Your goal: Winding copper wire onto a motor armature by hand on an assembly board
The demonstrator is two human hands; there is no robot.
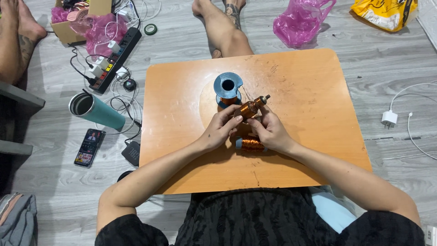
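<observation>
Head view: copper-wound cylindrical coil with steel shaft [251,108], long axis pointing up-right, pinched by left hand [220,131] and right hand [271,132] fingers (both closed on it), above the orange wooden table [309,136].

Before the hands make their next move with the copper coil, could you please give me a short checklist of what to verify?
1. Coil held by both hands: ok, left hand and right hand both grip it above the table.
2. Wire from the blue spool to the coil unbroken: cannot tell, too thin.
3. Spool upright: ok.
4. Second coil out of the way: not ok, it lies right under the hands.
5. Winding tidy: cannot tell.
</observation>
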